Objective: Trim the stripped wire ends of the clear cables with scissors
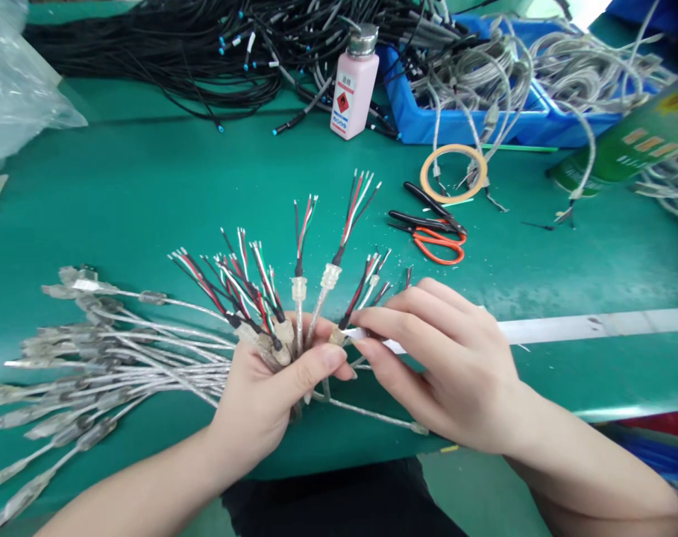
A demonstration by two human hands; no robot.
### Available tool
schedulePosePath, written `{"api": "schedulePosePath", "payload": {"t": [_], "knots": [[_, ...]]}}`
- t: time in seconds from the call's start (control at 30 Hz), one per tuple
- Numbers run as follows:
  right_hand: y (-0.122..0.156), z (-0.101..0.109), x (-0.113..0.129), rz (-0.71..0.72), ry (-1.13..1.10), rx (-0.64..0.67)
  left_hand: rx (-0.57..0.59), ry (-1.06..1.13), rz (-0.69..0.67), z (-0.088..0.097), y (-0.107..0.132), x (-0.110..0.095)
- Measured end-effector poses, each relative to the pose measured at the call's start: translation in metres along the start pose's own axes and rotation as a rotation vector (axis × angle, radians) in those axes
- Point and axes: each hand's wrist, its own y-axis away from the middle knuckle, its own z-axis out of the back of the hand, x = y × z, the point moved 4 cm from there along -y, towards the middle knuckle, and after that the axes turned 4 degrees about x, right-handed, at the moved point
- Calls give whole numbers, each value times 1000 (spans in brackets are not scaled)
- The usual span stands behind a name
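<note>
My left hand (277,380) is closed around a bundle of clear-jacketed cables. Their stripped ends, with red, white, black and green wires (356,205), fan upward above translucent strain reliefs (330,276). The rest of these cables (171,365) trails off to the left, ending in clear plugs (86,432). Just right of the bundle, my right hand (439,354) pinches a small white piece (356,333) between thumb and forefinger, against the neck of one cable. What exactly that piece is, my fingertips partly hide.
Side cutters with red handles (439,242) and a tape roll (424,175) lie beyond my right hand. Behind stand a pink bottle (353,93), blue bins (411,119) of cables, black cables (148,56) and a green can (612,145). A white strip (596,326) runs right.
</note>
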Motion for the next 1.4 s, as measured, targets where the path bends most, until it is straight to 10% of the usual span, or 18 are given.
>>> {"api": "schedulePosePath", "payload": {"t": [1.4], "knots": [[0, 0, -1, 3, -37, -33, -25, 20, 10, -1, 1, -2]]}}
